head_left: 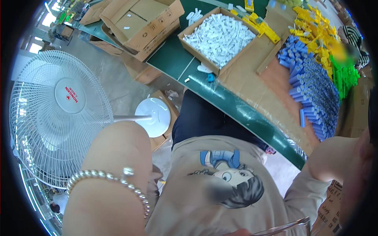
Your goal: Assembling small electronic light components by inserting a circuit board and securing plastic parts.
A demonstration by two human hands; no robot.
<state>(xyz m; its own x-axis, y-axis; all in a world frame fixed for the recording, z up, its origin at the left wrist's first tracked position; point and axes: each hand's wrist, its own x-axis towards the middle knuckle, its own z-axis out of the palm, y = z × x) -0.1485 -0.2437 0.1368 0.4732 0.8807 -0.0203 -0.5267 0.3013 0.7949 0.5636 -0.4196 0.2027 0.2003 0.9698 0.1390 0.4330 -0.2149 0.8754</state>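
Observation:
My left forearm rises close to the camera at the lower left, wearing a beaded bracelet. Its hand lies outside the picture. At the right edge, my bent right arm reaches up toward the camera. Beyond it, blurred skin fades into the dark rim, and the fingers cannot be made out. Part of a pair of glasses with a thin frame shows at the bottom, close up. Neither hand is seen touching the parts on the table.
A green table carries a carton of white plastic pieces, a heap of blue-violet cylinders, yellow parts and green parts. Cardboard boxes stand at its left. A large white fan stands on the left.

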